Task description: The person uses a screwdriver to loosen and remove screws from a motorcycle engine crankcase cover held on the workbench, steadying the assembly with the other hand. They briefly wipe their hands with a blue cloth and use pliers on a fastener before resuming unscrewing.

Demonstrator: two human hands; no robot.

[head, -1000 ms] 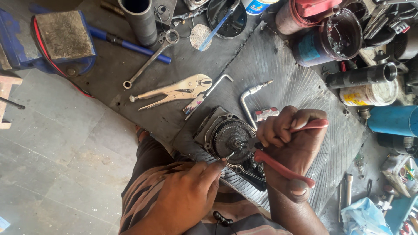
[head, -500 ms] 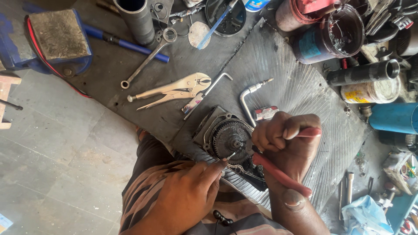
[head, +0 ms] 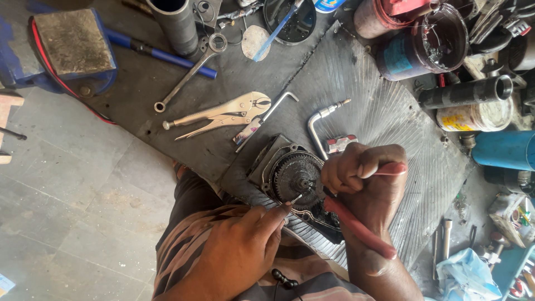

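right hand (head: 365, 178) gripped red-handled pliers (head: 356, 223), tips at gear hub (head: 301, 181); left hand (head: 245, 251) pinched small clip (head: 294, 199). clip seemingly unseated, gear mounted.

Even, soft daylight, medium bright, with no hard shadows; only a faint shade sits under the right hand (head: 368, 178) and left hand (head: 239, 251). Glare shows on the ribbed dark mat (head: 390, 111) above the right hand and on the wet dark can (head: 429, 39) further up. Focus is sharp around the hands, while the frame edges bend slightly and soften.
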